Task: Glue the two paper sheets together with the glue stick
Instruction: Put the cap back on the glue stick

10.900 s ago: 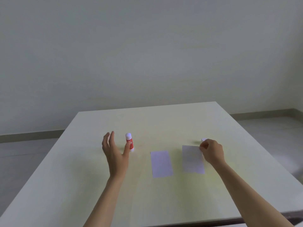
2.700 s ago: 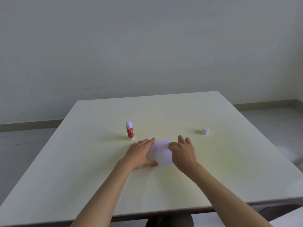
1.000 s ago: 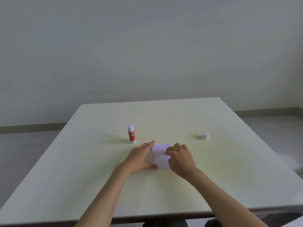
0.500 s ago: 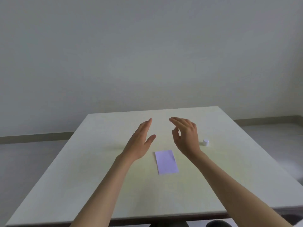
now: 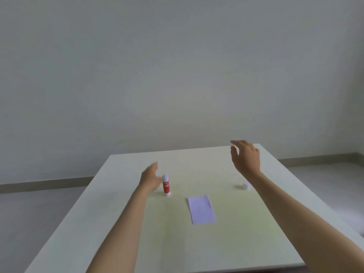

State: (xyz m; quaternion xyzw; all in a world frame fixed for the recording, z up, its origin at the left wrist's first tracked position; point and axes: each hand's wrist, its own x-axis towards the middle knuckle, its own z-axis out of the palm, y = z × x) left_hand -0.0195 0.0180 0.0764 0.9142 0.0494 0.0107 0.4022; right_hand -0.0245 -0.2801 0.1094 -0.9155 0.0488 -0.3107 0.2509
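Seen from head height, looking down at a pale bench [image 5: 118, 223]. Left hand [image 5: 149, 179] raised just beside an upright glue stick [image 5: 165, 185], red-labelled, white at top and base, long axis vertical; fingers [image 5: 154, 166] spread and holding nothing, the stick just to their right, contact not clear through motion blur. Right hand [image 5: 245, 157] lifted high over the far right of the bench, fingers loosely curled, also empty. Small white cap [image 5: 246, 185] resting near the right forearm, well apart from the stick. One lilac paper rectangle [image 5: 201, 209] flat between the two arms, long axis running away from the viewer, top right corner slightly curled; a second sheet beneath not distinguishable. Likely next: left hand nearer the stick, right hand nearer the cap, for closing up the glue.
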